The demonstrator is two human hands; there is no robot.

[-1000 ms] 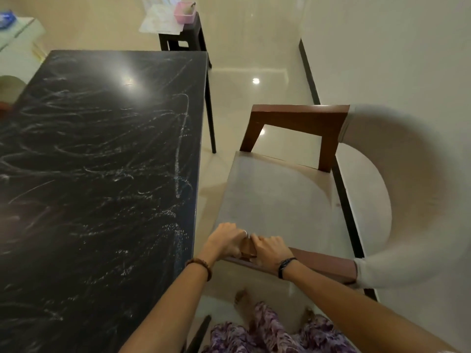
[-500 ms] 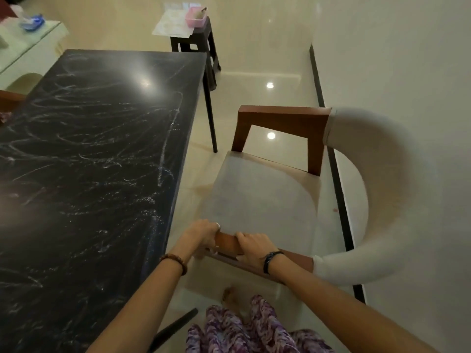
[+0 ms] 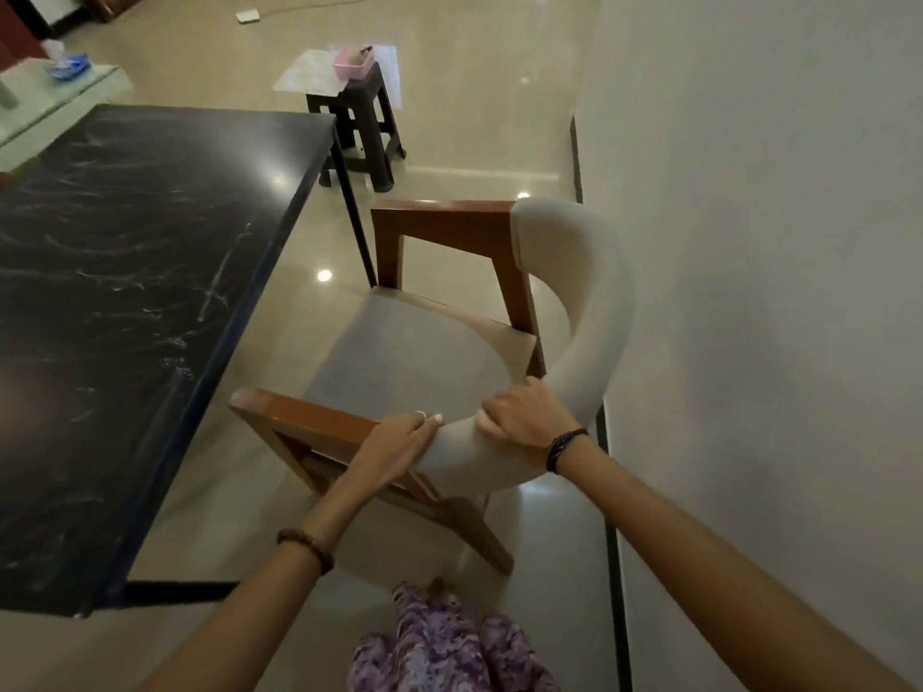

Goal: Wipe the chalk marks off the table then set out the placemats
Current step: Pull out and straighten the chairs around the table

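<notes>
no readable text, no labels, no brands, no numbers, no signs

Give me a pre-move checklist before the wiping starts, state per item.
1. Chair out of the way: ok. The chair stands apart from the table, with floor showing between.
2. Hands free: not ok. The left hand and right hand each have a grip on the chair's padded backrest.
3. Wiping cloth at hand: cannot tell. None shows near the table.
4. Chalk marks left: not ok. White smears cover the dark top.
5. Placemats located: cannot tell. Pale sheets lie on the black stool under a pink tub; what they are is unclear.
</notes>
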